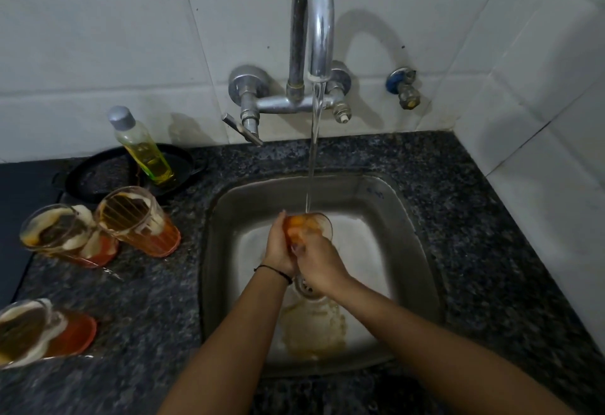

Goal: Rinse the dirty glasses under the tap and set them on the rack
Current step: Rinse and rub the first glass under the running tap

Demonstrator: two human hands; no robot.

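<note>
Orange-tinted glass (309, 226) tilted under running tap (312, 21), stream striking its rim, over the sink (409, 250). Three dirty glasses on counter (147, 300) at left, foam-smeared: two (65, 234) (139, 219) touching, third (39, 329) apart, nearer.

Head camera looks steeply down, close over the sink (226, 218) (edges warped, perhaps wide-angle), facing the wall (98, 37).

Table (484, 218): dark speckled stone with a steel sink (422, 250) set in. Left of the sink stand three dirty glasses (140, 218) (62, 234) (36, 332). Behind them, toward the wall, a black pan (98, 175) carries my yellow soap bottle (144, 149).
</note>
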